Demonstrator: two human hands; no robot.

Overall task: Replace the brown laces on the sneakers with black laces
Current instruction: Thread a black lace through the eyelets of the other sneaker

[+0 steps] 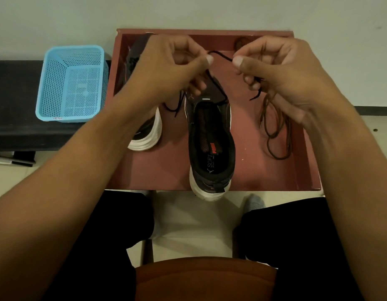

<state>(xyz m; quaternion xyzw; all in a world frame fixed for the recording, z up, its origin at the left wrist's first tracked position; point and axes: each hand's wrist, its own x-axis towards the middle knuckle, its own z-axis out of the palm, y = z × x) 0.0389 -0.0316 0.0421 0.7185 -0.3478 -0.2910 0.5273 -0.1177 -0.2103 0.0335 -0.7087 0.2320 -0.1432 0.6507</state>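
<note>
Black lace (220, 56): pinched between thumb and forefinger of left hand (173, 61) and likewise of right hand (281, 68), with a short span stretched between the two grips. Trails down from both grips to centre sneaker (210, 135) directly beneath. Brown lace (275, 131): out of that shoe, hanging below right grip; cannot tell whether caught in those curled fingers. Step judged: finishing the new lacing, likely tying off. Next calls for crossing ends under even tension.

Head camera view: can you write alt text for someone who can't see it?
A left hand and right hand pinch a black lace above a dark sneaker on a red tray. A brown lace dangles from the right hand; a second sneaker sits left.
</note>
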